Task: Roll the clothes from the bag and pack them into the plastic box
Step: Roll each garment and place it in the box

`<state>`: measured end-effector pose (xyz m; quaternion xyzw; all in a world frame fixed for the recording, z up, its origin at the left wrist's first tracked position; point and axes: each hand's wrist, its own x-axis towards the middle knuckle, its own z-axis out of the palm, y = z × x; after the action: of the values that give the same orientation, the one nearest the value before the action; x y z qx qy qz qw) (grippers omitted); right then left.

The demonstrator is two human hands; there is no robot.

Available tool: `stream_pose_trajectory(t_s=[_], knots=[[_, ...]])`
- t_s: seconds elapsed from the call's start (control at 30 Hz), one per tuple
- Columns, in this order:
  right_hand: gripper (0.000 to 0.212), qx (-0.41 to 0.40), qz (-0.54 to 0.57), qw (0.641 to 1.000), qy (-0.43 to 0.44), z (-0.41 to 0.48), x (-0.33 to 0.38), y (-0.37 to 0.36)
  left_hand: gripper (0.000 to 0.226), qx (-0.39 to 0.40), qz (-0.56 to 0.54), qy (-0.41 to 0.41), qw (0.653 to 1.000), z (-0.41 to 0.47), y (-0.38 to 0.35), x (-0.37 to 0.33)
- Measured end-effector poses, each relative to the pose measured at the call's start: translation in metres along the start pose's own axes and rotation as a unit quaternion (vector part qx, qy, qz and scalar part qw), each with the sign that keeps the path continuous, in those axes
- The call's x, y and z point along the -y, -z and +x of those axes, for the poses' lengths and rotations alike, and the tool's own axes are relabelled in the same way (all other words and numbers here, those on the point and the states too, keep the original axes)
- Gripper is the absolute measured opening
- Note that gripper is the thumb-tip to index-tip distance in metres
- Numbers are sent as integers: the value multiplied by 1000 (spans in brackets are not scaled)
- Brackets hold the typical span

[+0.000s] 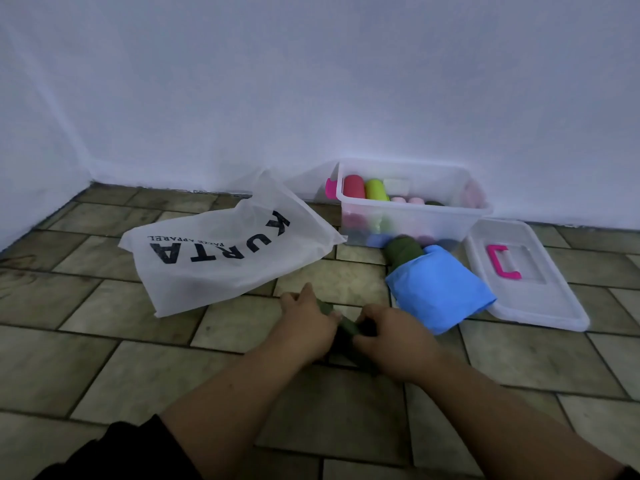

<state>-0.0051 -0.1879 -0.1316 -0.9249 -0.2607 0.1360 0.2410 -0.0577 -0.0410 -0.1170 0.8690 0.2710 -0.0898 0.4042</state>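
One white fabric bag (221, 251) printed with black letters lies slumped on the tiled floor (138, 375), toward its far left corner. Just right of the bag, near the floor's near edge, the left hand (304, 320) and the right hand (391, 337) sit close together, fingers of both curled down and gripping a dark green garment (346, 327) pressed to the tiles. Most of the cloth is hidden under the hands. What shows suggests its long axis runs roughly left to right between them, with the far end angled slightly toward the bag. The step in hand looks like rolling this piece. Next the roll wants tightening so it holds, then lifting away and right. There, against the floor's far edge at the wall, stands the open plastic box (460, 220), already holding several rolled clothes (354, 186) in red, yellow-green and pink. A blue garment (440, 292) with a dark green roll (403, 251) at its far end lies touching the box's front. Furthest right lies the clear lid (540, 299) with its pink handle (504, 263).
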Motion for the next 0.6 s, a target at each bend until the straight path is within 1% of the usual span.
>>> stream_pose_trajectory(t_s=[0.07, 0.13, 0.2, 0.27, 0.3, 0.33, 0.37, 0.43, 0.6], knots=[[12, 8, 72, 997, -18, -5, 4, -3, 72, -3, -43, 16, 999, -1, -5, -8], [10, 14, 143, 989, -28, -13, 7, -7, 68, -24, -63, -4, 998, -1, -9, -12], [16, 15, 196, 980, -33, -19, 8, -7, 63, -29, -100, -20, 994, 0, -12, -15], [28, 25, 282, 958, -52, -23, 7, -1, 58, -17, -167, -28, 985, 1, -10, -19], [32, 33, 333, 940, -71, -23, 5, 5, 56, -8, -203, -30, 979, 3, -9, -22], [31, 44, 380, 919, -93, -21, 4, 12, 55, -3, -225, -36, 974, 5, -8, -27], [26, 49, 420, 900, -103, -19, 2, 17, 55, -5, -226, -49, 973, 8, -6, -33], [14, 40, 475, 873, -105, -10, 1, 32, 56, -27, -189, -83, 978, 16, -2, -51], [13, -34, 545, 834, -83, 27, -3, 95, 58, -59, -178, -206, 960, 51, 19, -116]])
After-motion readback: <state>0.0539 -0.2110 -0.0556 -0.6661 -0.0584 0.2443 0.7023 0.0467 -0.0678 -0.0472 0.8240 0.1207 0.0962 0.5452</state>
